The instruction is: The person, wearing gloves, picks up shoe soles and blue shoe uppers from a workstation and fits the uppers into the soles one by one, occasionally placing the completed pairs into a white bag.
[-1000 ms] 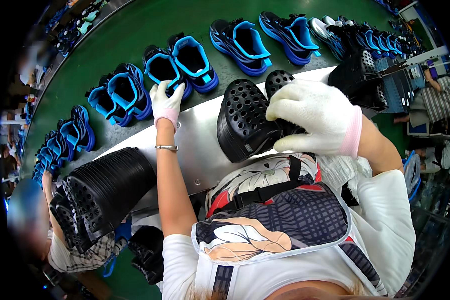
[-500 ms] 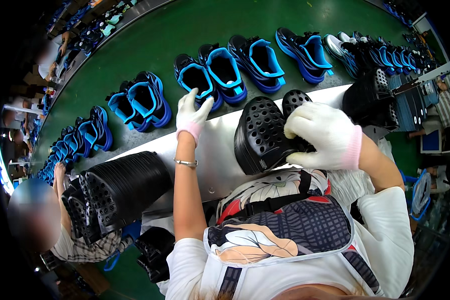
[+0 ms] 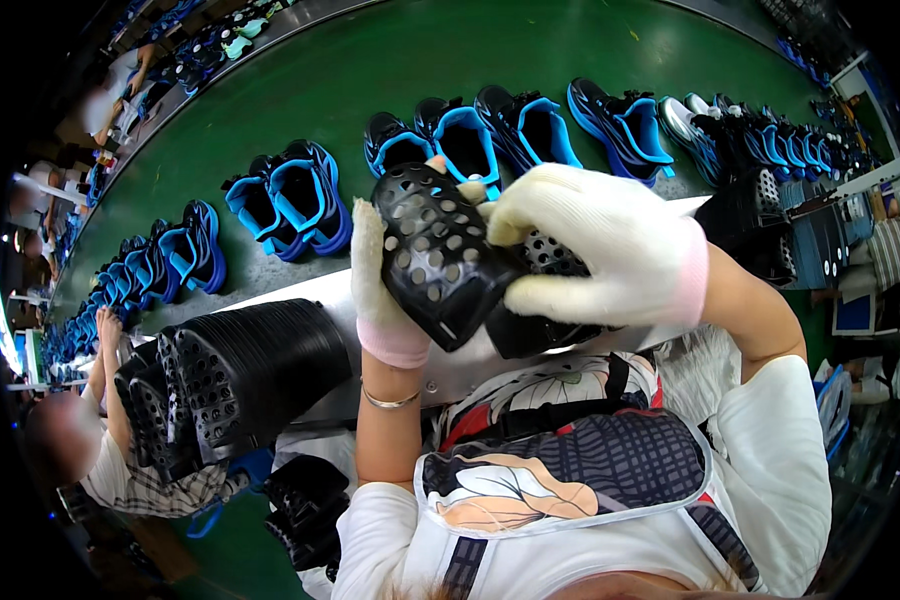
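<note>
Our left hand (image 3: 382, 305) grips a black shell (image 3: 435, 250), thumb along its left edge and fingers wrapped behind, their tips showing at its far end. The shell is tilted up over the near side of the ledge (image 3: 460, 365), just left of a second black pile (image 3: 542, 335). Our right hand (image 3: 610, 245) is curled, thumb and fingers bent around the gap between shell and pile; we cannot tell whether it pinches the shell, the pile or both.

Judging by this, we are parting one shell from its fellows, and we would do well to let the left hand take the weight while the right steadies the pile. The shell looks thin and bendy, so we should hold it by the firm edge rather than poke fingers through the holes. A slight twist ought to free it more cleanly than a straight tug, and a look at the rim should tell us whether two have come away together.

The shoes (image 3: 440, 125) stand close on the far side, so we had best mind our knuckles and draw the shell toward the near side. The larger stack (image 3: 260, 370) to the left sits well apart from the right hand, but near our left forearm; that elbow should stay tucked.
</note>
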`<state>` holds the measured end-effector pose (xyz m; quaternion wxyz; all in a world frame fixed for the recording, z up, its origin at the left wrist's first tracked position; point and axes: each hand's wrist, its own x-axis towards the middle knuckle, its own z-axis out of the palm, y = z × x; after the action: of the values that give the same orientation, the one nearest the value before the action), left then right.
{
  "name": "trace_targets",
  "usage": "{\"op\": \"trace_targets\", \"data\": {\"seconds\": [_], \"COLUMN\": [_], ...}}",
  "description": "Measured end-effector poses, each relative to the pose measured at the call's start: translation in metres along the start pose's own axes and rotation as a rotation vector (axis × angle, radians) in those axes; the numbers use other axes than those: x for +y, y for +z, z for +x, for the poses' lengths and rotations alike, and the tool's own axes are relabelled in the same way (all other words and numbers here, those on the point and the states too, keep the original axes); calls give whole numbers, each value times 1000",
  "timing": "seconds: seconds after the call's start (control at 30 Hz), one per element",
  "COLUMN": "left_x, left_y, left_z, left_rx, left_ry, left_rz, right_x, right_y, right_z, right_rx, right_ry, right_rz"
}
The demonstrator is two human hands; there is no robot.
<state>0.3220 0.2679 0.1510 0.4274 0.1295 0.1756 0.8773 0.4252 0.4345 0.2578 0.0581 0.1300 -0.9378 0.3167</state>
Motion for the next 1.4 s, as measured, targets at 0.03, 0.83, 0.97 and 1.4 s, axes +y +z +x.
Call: {"op": "trace_targets", "data": {"seconds": [0.03, 0.83, 0.97, 1.4], "left_x": [1, 4, -4, 16], "left_y": [-8, -113, -137, -144], "left_z": [1, 25, 25, 86], "left_rx": [51, 679, 424, 240], "left_ry": [40, 93, 342, -547], "left_rz": [-12, 955, 1647, 2050], "right_x": [1, 62, 71, 118], "right_y": [3, 65, 59, 169], "right_z": [8, 109, 143, 218], "right_rx": [-56, -465, -613, -506], "right_ry": [85, 368, 492, 507], "right_rz": [29, -519, -532, -675]}}
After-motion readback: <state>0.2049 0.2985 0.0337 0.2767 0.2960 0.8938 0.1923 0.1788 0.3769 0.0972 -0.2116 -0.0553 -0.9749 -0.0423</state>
